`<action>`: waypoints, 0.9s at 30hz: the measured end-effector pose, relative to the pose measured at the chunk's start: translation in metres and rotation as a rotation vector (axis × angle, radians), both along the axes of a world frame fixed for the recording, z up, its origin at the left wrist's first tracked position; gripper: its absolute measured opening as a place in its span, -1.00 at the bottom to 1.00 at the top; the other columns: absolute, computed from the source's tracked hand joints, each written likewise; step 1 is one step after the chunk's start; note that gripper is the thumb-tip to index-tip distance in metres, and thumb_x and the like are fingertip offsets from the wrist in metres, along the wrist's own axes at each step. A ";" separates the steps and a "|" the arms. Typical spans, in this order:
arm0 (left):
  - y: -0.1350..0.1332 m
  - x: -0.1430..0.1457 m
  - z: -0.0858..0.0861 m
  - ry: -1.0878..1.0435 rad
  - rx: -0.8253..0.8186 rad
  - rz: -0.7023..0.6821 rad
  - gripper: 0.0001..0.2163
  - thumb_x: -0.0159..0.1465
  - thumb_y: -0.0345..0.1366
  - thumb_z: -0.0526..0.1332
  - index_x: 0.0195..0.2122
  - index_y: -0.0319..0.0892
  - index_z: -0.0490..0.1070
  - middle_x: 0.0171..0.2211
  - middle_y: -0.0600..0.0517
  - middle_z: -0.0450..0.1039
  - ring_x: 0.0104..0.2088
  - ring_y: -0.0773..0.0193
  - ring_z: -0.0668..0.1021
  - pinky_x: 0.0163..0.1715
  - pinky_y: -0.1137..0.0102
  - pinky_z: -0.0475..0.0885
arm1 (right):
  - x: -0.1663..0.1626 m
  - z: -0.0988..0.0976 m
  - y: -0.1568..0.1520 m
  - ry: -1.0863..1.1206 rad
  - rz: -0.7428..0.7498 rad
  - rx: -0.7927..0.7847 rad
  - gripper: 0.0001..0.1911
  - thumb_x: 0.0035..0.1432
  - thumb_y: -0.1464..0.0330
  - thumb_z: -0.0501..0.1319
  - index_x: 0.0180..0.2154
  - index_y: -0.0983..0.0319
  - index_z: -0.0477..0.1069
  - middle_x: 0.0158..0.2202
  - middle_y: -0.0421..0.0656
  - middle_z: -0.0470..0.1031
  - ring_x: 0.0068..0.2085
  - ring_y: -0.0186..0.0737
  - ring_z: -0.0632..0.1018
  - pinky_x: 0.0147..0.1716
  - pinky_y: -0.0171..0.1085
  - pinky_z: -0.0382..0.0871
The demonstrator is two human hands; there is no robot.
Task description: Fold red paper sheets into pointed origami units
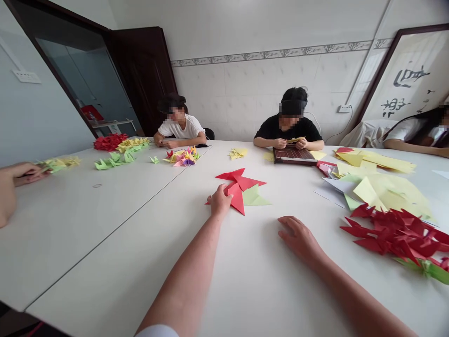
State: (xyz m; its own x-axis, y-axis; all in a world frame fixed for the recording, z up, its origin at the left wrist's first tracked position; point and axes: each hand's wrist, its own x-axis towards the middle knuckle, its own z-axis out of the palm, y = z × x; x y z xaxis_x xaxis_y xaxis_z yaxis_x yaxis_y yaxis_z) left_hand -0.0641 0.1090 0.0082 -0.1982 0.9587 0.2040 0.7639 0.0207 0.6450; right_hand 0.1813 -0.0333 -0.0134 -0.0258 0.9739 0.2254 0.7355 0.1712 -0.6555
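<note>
My left hand (pixel 220 200) reaches far forward over the white table (pixel 105 220) and pinches the near edge of a folded red paper shape (pixel 240 185). A light green folded paper (pixel 255 196) lies against that red shape on its right. My right hand (pixel 300 238) rests palm down on the table with fingers stretched out and holds nothing. It lies between the red shape and a heap of red folded papers (pixel 396 231) at the right.
Three other people sit along the far side, folding paper. A dark wooden box (pixel 293 155) stands in front of the middle one. Yellow and green sheets (pixel 382 187) lie right, coloured folded pieces (pixel 184 157) at centre left. Another person's hand (pixel 21 173) is at the left edge.
</note>
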 end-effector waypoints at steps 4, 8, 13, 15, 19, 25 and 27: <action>-0.019 0.008 0.001 -0.027 0.055 -0.002 -0.95 0.20 -0.29 0.15 -0.39 -0.09 0.37 -0.42 0.08 0.50 -0.24 0.16 0.49 0.02 0.22 0.16 | 0.000 0.002 -0.003 0.036 -0.034 -0.012 -0.69 0.09 0.29 0.11 -0.12 0.14 0.45 -0.06 -0.11 0.49 -0.14 -0.12 0.52 -0.22 -0.19 0.41; -0.041 0.012 0.001 -0.079 0.144 0.026 -0.81 0.20 -0.27 0.12 -0.56 -0.13 0.24 -0.57 0.12 0.37 -0.41 0.24 0.44 -0.05 0.27 0.22 | -0.001 0.004 -0.006 0.019 -0.033 0.001 -0.72 0.09 0.32 0.09 -0.17 0.18 0.45 -0.11 -0.11 0.50 -0.15 -0.14 0.52 -0.18 -0.19 0.39; -0.056 0.008 0.000 -0.237 0.242 0.133 -0.83 0.23 -0.22 0.06 -0.49 -0.11 0.26 -0.49 0.08 0.40 -0.43 0.25 0.44 -0.35 0.40 0.30 | -0.003 0.008 -0.010 -0.053 0.000 0.034 -0.73 0.12 0.36 0.05 -0.17 0.20 0.44 -0.13 -0.11 0.50 -0.15 -0.17 0.51 -0.17 -0.21 0.37; -0.055 0.006 -0.001 -0.294 0.272 0.175 -0.85 0.23 -0.24 0.05 -0.46 -0.12 0.25 -0.46 0.05 0.41 -0.41 0.25 0.44 -0.38 0.41 0.31 | -0.005 0.008 -0.011 -0.107 0.024 0.053 -0.73 0.14 0.36 0.06 -0.14 0.20 0.44 -0.07 -0.09 0.48 -0.07 -0.16 0.48 -0.09 -0.21 0.32; -0.047 0.006 -0.001 -0.361 0.321 0.210 -0.90 0.23 -0.28 0.06 -0.43 -0.13 0.22 -0.44 0.03 0.38 -0.41 0.24 0.42 -0.38 0.39 0.31 | -0.012 0.005 -0.011 -0.244 0.064 0.065 -0.66 0.11 0.22 0.20 -0.06 0.13 0.43 0.09 -0.08 0.38 0.11 -0.03 0.34 0.08 -0.07 0.15; -0.042 0.023 0.001 -0.344 0.445 0.064 -0.96 0.23 -0.30 0.07 -0.33 -0.13 0.23 -0.36 0.03 0.39 -0.37 0.23 0.43 -0.37 0.38 0.32 | -0.029 0.007 0.008 -0.354 0.033 0.035 -0.64 0.19 0.09 0.10 -0.08 0.14 0.38 0.03 -0.05 0.38 0.07 0.01 0.31 0.04 0.00 0.10; -0.044 0.030 0.001 -0.324 0.476 -0.017 -0.95 0.21 -0.32 0.09 -0.30 -0.13 0.26 -0.36 0.03 0.41 -0.38 0.24 0.46 -0.38 0.39 0.33 | -0.034 0.008 0.016 -0.350 0.041 0.028 -0.67 0.18 0.10 0.12 -0.11 0.13 0.38 0.01 -0.07 0.39 0.05 0.01 0.31 0.03 0.00 0.11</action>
State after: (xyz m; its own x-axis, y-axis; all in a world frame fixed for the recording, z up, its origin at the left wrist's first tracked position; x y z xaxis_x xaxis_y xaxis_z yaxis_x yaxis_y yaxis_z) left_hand -0.0342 0.0649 0.0091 -0.3073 0.7800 0.5451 0.5233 -0.3399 0.7814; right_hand 0.1474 -0.0176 -0.0051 -0.1454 0.9640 0.2226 0.9070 0.2198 -0.3593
